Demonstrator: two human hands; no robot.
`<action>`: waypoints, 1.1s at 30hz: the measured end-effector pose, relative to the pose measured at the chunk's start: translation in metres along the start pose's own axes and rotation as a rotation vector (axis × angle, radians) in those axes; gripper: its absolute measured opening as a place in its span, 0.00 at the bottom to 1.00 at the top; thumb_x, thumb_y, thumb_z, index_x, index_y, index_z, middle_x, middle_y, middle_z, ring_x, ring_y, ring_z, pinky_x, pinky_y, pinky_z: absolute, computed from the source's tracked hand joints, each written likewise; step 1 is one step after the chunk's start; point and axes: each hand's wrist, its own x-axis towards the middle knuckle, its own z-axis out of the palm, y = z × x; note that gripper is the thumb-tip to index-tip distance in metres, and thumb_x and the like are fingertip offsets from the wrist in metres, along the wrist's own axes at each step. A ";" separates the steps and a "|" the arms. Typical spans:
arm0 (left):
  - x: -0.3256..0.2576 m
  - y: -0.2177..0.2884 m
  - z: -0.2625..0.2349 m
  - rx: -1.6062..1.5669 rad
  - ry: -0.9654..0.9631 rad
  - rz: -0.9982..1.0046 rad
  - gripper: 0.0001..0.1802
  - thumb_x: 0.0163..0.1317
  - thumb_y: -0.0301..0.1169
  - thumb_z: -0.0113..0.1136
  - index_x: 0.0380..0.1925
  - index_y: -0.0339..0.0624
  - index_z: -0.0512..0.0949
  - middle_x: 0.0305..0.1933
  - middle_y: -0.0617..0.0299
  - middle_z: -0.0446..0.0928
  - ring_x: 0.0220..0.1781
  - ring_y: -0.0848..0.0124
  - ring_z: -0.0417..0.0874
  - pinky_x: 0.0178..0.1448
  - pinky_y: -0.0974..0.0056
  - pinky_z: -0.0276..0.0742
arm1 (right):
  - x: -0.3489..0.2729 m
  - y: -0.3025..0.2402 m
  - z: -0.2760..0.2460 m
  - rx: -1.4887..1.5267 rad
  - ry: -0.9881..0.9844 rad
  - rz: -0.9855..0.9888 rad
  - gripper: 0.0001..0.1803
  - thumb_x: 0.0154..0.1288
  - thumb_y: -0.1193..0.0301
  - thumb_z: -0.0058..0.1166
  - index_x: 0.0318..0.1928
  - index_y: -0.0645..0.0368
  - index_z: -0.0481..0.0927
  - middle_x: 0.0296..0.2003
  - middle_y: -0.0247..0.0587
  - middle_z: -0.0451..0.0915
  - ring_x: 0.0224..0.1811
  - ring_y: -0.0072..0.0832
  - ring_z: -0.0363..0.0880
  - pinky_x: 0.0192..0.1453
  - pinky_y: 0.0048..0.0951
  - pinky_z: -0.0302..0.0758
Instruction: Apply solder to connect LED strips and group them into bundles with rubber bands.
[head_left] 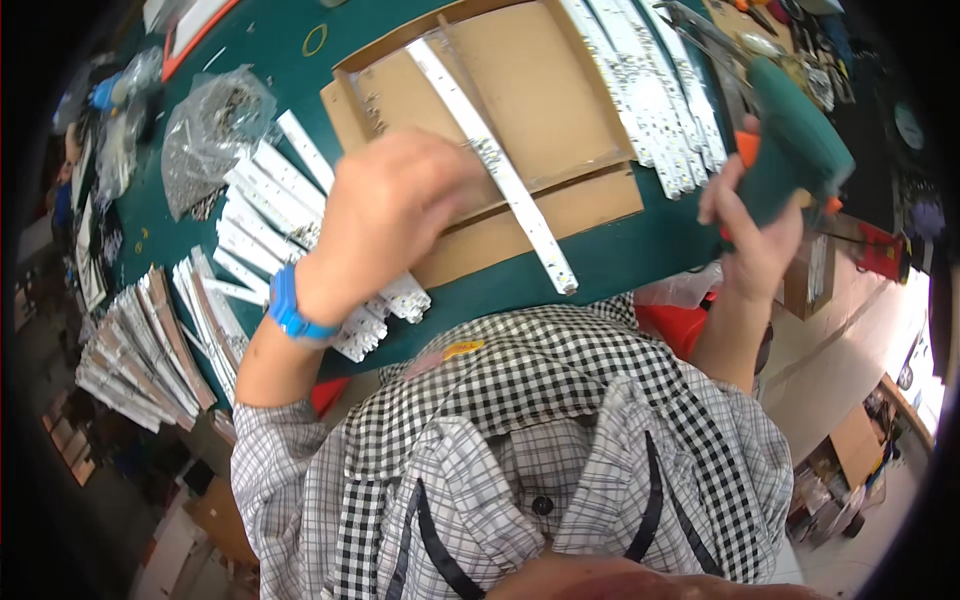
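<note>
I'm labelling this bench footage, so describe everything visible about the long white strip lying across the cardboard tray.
The narrow white strip looks rigid, perhaps a circuit board, with small spots along it and a cluster of tiny pieces near its middle. It lies slantwise across the cardboard tray, its near end projecting past the tray over the green tabletop. The left hand is close beside it, blurred; contact unclear.

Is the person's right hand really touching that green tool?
Touching: the head view shows the right hand wrapped around the lower part of the green tool, no gap visible.
</note>
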 end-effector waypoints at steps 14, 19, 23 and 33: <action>-0.008 0.050 0.005 0.370 -0.314 0.366 0.09 0.48 0.33 0.60 0.28 0.43 0.81 0.28 0.67 0.70 0.43 0.67 0.72 0.53 0.62 0.72 | 0.019 0.045 0.029 -1.191 0.090 -0.268 0.36 0.54 0.68 0.71 0.63 0.55 0.71 0.48 0.53 0.83 0.49 0.48 0.84 0.52 0.38 0.79; -0.045 0.061 -0.042 0.477 -0.394 0.189 0.07 0.47 0.34 0.60 0.26 0.45 0.80 0.28 0.68 0.70 0.44 0.67 0.71 0.54 0.62 0.72 | 0.015 0.048 0.022 -1.138 0.084 -0.115 0.36 0.56 0.67 0.71 0.64 0.61 0.70 0.47 0.52 0.84 0.48 0.45 0.85 0.53 0.37 0.79; -0.080 0.051 -0.062 0.447 -0.381 0.005 0.10 0.46 0.32 0.62 0.30 0.44 0.83 0.32 0.69 0.75 0.45 0.68 0.73 0.55 0.63 0.70 | 0.019 0.052 0.026 -1.077 0.068 -0.130 0.36 0.57 0.71 0.70 0.65 0.60 0.69 0.43 0.47 0.85 0.44 0.39 0.86 0.52 0.35 0.78; -0.108 0.022 -0.062 0.411 -0.407 -0.163 0.09 0.52 0.28 0.61 0.32 0.42 0.86 0.38 0.68 0.83 0.46 0.69 0.78 0.54 0.63 0.72 | 0.018 0.054 0.028 -1.007 0.074 -0.102 0.34 0.56 0.74 0.69 0.62 0.62 0.69 0.38 0.41 0.86 0.41 0.30 0.86 0.51 0.32 0.78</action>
